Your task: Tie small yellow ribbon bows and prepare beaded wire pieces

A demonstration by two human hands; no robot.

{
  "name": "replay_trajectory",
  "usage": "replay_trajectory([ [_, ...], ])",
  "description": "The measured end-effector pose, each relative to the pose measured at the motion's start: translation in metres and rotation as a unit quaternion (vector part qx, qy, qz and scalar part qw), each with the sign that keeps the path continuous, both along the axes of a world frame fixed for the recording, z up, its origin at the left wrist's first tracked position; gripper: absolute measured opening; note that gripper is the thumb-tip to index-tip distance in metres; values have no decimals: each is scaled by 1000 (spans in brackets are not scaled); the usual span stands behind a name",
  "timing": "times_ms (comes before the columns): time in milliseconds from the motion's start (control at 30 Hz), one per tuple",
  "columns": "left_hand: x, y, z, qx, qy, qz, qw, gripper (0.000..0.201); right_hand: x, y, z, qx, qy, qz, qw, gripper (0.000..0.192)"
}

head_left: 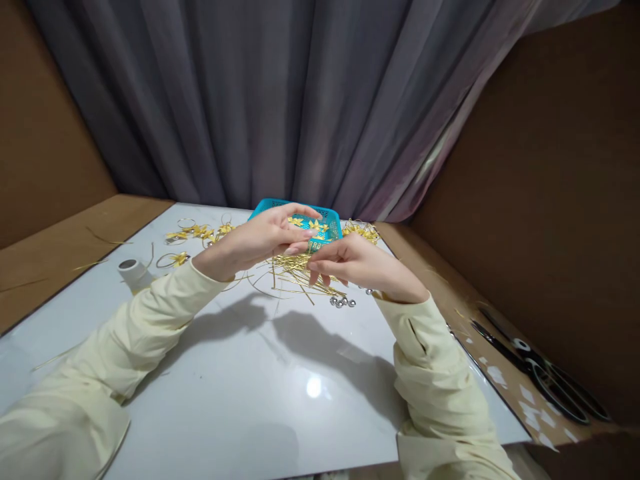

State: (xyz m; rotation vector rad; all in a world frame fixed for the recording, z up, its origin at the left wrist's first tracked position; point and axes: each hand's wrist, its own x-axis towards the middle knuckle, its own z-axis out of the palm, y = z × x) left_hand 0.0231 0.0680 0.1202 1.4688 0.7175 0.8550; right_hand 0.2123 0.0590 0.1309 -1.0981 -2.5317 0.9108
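My left hand (pixel 265 233) is raised over the table, forefinger stretched above the thumb and the lower fingers bent in under it. Whatever its thumb and lower fingers hold, if anything, is too small to make out. Close by on the right, my right hand (pixel 360 263) has thumb and forefinger pinched together, pointing at the left hand; what lies in the pinch is hidden. Beneath both hands lies a loose pile of gold wires (pixel 293 263). Several silver bells (pixel 343 302) rest just below the right hand. A blue plastic basket (pixel 270 202) with yellow ribbon flowers (pixel 320 227) stands behind the hands.
Wire rings with yellow flowers (pixel 200 231) lie at the back left, near a white spool (pixel 131 268). More gold pieces (pixel 367 231) are right of the basket. Black scissors (pixel 543 377) and white scraps (pixel 497 375) lie along the right cardboard edge. A grey curtain (pixel 260 100) hangs behind.
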Motion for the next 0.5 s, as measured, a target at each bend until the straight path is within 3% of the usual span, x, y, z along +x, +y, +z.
replay_trajectory([
  [100,-4,-1,4,7,-36,6,999,25,8,13,-6,-15,-54,14,998,21],
  [200,-4,-5,6,17,-17,10,1000,28,15,18,-8,2,-25,-19,999,21],
  [333,4,-7,3,33,35,13,999,31,11,4,-2,-16,84,-12,996,35],
  [500,7,-5,1,19,26,9,999,28,0,-8,3,-33,38,-21,999,30],
])
